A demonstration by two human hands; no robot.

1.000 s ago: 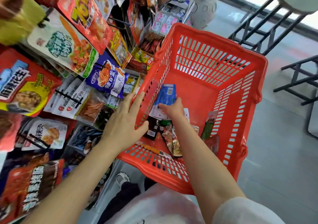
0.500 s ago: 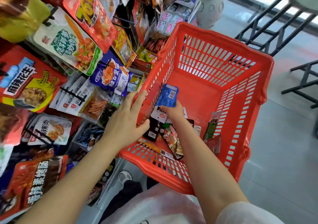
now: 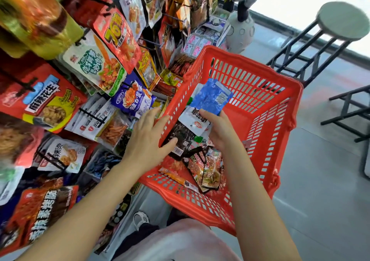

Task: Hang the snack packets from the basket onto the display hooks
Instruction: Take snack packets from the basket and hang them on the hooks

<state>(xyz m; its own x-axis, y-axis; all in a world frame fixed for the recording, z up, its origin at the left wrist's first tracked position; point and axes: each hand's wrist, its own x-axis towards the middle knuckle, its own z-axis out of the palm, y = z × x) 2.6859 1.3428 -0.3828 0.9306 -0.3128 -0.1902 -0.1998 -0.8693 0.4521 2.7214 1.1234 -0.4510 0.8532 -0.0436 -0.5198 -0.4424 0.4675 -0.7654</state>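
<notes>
Lifting packets out of the red basket (image 3: 266,92), centre-right of frame: that's the step in hand, the pick, not the hang yet. Right hand (image 3: 218,128) is clamped on a small stack, a blue packet (image 3: 212,98) on top with a white packet (image 3: 193,118) under it, both held up above the basket floor near the basket's left wall. Can't tell if more than those two are in the grip. Left hand (image 3: 148,138) grips the basket's near-left rim, thumb curled inside over the wall, fingers outside, steadying it. More snack packets (image 3: 208,168) lie loose on the basket floor at lower centre, brown and black ones overlapping, so the task looks far from finished.

Display rack (image 3: 84,92) fills the left half of frame, crowded with hanging bags; a purple-blue bag (image 3: 133,98) hangs just beside the basket's left wall. Black hooks (image 3: 91,114) stick out between the bags at centre left. Round stool (image 3: 340,20) sits upper right, well apart.

Next move, my guess: carry the stack left to the rack, find the hook with matching product, line up the packet's top hole with the hook tip and slide it on. The stack likely needs separating first, so the left hand may have to let go of the rim. Hang hole on the blue packet isn't clearly visible.
</notes>
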